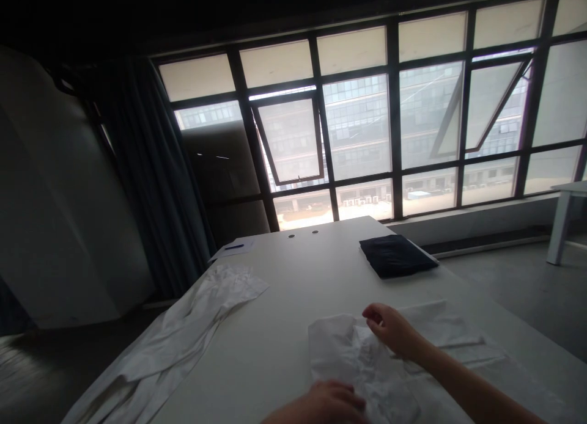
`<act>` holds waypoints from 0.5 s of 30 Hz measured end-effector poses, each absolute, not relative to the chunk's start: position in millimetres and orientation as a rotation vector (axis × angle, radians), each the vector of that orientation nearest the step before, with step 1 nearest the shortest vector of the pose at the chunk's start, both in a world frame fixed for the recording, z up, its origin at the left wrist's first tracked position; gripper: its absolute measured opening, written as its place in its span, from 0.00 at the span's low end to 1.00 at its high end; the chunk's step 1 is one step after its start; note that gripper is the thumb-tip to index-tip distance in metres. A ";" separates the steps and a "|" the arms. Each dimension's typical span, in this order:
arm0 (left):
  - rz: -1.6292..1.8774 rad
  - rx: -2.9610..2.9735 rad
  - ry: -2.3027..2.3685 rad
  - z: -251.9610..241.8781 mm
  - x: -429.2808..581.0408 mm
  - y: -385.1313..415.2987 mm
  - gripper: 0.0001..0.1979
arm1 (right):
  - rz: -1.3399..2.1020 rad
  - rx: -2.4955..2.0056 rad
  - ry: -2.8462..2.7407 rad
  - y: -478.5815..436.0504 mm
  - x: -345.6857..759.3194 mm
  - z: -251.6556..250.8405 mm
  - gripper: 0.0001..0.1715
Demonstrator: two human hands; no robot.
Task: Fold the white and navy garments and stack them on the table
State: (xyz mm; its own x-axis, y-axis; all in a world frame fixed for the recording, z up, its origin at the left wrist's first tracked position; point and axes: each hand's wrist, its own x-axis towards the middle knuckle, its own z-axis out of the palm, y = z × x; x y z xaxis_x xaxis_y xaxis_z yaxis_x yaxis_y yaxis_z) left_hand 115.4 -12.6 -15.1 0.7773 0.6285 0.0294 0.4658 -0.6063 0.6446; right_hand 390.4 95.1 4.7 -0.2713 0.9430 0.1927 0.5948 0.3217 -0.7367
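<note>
A white garment (339,350) lies spread and wrinkled on the white table, near its front right. Over its upper part is my right hand (389,329), fingers curled with the thumb and fingertips close together; whether cloth is between them is too small to tell. My left hand (323,402) is at the bottom edge of the view, over the near left part of the same garment, its fingers bent and partly cut off by the frame. A second white garment (197,320) lies crumpled along the table's left side.
A folded dark cloth (397,256) rests at the table's right edge. Paper with a blue pen (235,247) lies at the far left corner of the white table (312,265). Windows and a dark curtain (151,186) stand beyond; another white table (559,222) is at the right.
</note>
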 end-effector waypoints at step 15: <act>0.919 2.076 1.654 -28.7 92.2 87.9 0.23 | 1.106 -1.446 -1.925 131.1 337.6 -4.4 0.15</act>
